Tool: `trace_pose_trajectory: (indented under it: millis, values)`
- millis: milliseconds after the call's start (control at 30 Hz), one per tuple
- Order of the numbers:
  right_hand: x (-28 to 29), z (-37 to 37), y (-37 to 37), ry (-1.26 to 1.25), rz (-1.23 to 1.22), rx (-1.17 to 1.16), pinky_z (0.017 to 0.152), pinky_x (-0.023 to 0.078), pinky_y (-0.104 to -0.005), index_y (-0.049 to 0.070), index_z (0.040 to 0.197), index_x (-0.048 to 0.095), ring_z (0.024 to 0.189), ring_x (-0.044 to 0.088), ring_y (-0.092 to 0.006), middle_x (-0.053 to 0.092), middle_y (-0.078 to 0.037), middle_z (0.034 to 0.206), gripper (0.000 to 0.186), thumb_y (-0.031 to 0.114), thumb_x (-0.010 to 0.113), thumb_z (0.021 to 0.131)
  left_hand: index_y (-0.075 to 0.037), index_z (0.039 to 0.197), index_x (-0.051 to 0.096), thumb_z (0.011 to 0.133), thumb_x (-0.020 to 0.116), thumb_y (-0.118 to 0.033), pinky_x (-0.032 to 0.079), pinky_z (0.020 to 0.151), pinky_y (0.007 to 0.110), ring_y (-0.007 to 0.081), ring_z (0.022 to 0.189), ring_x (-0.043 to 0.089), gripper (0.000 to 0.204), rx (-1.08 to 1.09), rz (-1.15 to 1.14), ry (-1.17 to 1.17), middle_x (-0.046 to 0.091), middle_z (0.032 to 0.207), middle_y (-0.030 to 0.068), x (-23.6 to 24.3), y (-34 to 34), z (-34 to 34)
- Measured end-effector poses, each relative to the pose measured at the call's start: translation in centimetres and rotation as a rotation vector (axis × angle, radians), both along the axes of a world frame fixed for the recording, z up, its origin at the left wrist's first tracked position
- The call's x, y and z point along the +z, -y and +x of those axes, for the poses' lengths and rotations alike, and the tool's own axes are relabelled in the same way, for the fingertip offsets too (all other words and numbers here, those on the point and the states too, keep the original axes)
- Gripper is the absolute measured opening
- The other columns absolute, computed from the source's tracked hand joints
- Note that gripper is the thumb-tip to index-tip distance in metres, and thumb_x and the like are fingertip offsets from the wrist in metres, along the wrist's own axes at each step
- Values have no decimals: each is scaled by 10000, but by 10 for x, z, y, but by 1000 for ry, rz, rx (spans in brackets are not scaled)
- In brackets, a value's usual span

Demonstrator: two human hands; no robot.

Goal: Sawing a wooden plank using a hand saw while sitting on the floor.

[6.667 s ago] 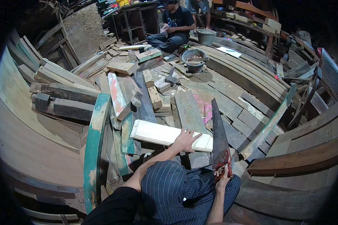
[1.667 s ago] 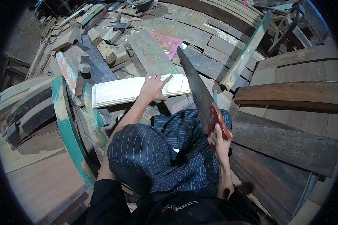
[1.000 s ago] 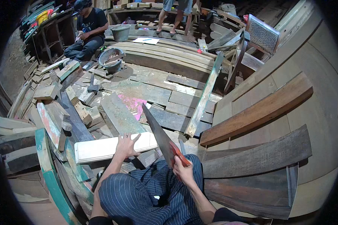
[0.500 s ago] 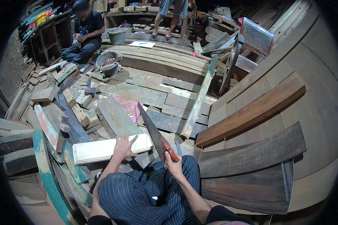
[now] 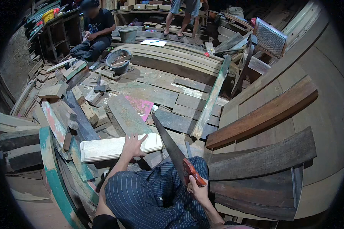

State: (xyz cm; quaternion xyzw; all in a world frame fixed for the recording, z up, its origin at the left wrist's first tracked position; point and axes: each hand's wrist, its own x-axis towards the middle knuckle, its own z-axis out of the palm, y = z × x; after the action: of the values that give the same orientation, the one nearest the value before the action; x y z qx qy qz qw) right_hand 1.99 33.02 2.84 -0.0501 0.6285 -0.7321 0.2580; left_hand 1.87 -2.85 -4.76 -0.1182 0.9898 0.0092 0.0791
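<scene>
My left hand [image 5: 133, 146] lies with spread fingers on a white-painted wooden board [image 5: 103, 149], toward its right end. That board rests across other pieces of wood in front of my knees. In my right hand [image 5: 198, 190] is the orange-brown wooden handle of a handsaw [image 5: 172, 147]. Its dark blade slants away from me to the upper left, alongside the board's right end; whether it touches the wood I cannot tell. Beneath the white board, a dusty grey plank [image 5: 128, 114] stretches away from me, beside a pink sheet [image 5: 143, 108].
Wood offcuts [image 5: 51, 91] pile up on the left, near a hammer [image 5: 100, 84]. Brown [image 5: 263, 112] and grey [image 5: 263, 154] planks lie on the right. Farther off are a bucket of scraps [image 5: 118, 61], a seated person [image 5: 97, 32] and a standing person's legs [image 5: 176, 21].
My right hand has drawn the handsaw back toward me and to the right. My left hand keeps its place on the white board. The whole view has shifted slightly.
</scene>
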Motion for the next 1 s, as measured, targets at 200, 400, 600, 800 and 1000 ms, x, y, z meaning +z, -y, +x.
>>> trace_pose_trajectory:
  millis: [200,400,600,800,1000]
  values:
    - [-38,-32,55,-176,59,8,434,349,-237,7,890,630,461,443,-50,502,34,591,184,165,617,985,-314,1540,328,580,824,-602,382,989,571,376,1198,510,1118,-17,-41,-37,532,1286,185,-5,-2,-2]
    - [-53,-46,73,11,-99,-20,430,338,-246,31,794,602,475,450,-50,515,27,602,246,189,626,981,-309,1528,345,603,829,-580,356,1015,601,395,1253,489,1079,4,25,3,524,1338,192,6,-7,3]
    - [1,15,-26,39,33,-25,424,357,-236,-36,1058,598,446,406,-40,460,25,575,165,118,577,1003,-301,1536,335,587,829,-581,353,1018,585,391,1251,479,1106,-11,-23,-24,528,1325,187,-5,-5,6]
    - [-3,-19,-1,-4,2,23,400,355,-239,33,840,576,411,402,-44,452,39,545,200,138,575,1011,-297,1556,292,601,827,-543,355,1026,571,383,1232,486,1122,4,-31,-14,517,1300,206,-2,-1,5]
    - [-45,-86,71,53,-54,-40,426,331,-242,84,768,547,427,374,-51,444,43,554,275,219,621,995,-320,1545,313,623,815,-573,378,994,572,384,1222,501,1080,29,1,-29,533,1291,193,4,-1,-19]
